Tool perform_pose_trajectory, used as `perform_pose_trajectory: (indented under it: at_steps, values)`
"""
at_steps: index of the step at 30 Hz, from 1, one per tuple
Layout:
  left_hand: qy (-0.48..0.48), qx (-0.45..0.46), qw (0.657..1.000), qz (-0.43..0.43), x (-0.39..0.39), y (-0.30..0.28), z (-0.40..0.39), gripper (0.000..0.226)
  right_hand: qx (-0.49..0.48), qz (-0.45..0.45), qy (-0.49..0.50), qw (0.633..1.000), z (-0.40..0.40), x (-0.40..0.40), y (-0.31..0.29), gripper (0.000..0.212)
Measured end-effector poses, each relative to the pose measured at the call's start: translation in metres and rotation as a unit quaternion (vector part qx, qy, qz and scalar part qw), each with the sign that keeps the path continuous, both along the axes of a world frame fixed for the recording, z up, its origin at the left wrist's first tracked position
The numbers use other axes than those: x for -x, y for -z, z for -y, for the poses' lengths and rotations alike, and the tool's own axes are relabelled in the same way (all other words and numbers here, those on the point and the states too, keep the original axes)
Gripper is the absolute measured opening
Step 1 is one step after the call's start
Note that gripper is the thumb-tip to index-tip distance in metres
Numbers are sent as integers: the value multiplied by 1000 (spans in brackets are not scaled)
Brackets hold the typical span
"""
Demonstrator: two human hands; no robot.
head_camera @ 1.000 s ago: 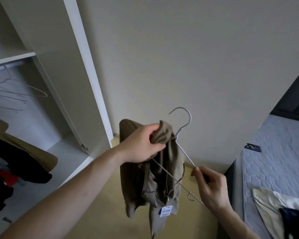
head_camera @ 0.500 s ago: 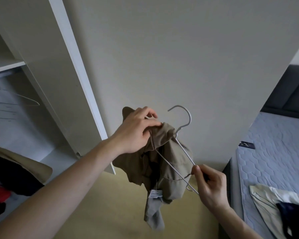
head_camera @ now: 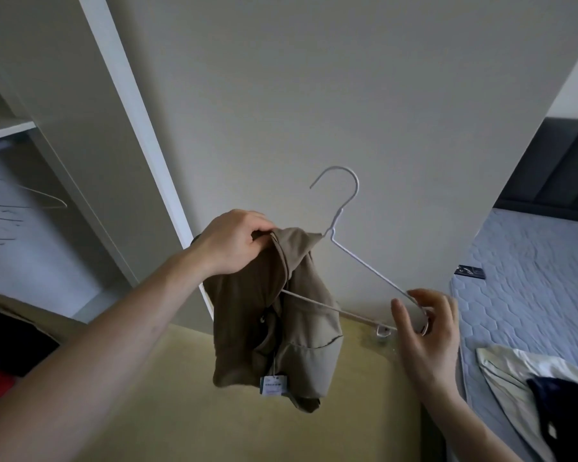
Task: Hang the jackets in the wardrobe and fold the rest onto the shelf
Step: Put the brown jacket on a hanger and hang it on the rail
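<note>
The thin white wire hanger [head_camera: 364, 261] points hook-up; left hand [head_camera: 234, 241] grips the crumpled khaki fabric jacket [head_camera: 291, 315], tagged, bunched on its left arm; right hand [head_camera: 424, 325] pinches its right end.

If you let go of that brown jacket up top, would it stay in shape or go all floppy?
Probably floppy: the tan jacket sags in bunched folds below the left hand that grips its top. It looks light, since the thin wire hanger carrying part of it does not bend. It might slide off, because only one hanger arm is inside it.

Single head-worn wide-angle view, close over both hands, seemingly facing the wall [head_camera: 314, 95].
</note>
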State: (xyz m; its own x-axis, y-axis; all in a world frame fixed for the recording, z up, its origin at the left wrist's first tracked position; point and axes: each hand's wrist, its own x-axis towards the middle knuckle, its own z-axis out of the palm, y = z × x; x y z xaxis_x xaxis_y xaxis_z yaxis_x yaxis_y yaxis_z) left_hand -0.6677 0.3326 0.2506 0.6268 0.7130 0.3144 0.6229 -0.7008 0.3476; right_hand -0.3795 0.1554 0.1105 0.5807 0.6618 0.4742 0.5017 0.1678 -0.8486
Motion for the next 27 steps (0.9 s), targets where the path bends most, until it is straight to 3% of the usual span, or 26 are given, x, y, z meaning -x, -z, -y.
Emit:
perform_pose_trajectory:
  at_steps: [5, 9, 13, 16, 20, 23, 25, 27]
  values:
    - [-15, -8, 1000, -17, 0, -5, 4, 18, 81, -51, 50, 994, 20, 32, 51, 38]
    - [-28, -7, 1000, -1, -1, -12, 9, 24, 245, -130, -85, 957, 22, 65, 81, 28]
    - [-34, -14, 999, 12, -4, -25, 18, 25, 475, -137, -252, 832, 11, 93, 94, 53]
    - [-29, -12, 999, 26, -5, -36, 27, 25, 554, -295, -288, 723, -4, 108, 94, 79]
    - [-20, -3, 999, 44, -5, -46, 39, 21, 504, -538, -287, 612, -31, 115, 100, 98]
    - [-19, 3, 999, 46, -3, -51, 45, 26, 453, -588, -272, 612, -46, 125, 98, 79]
    - [-21, 7, 999, 50, 0, -52, 45, 26, 421, -601, -248, 632, -54, 129, 98, 57]
    - [-32, 6, 998, 59, 6, -51, 44, 24, 395, -603, -212, 660, -60, 126, 98, 50]
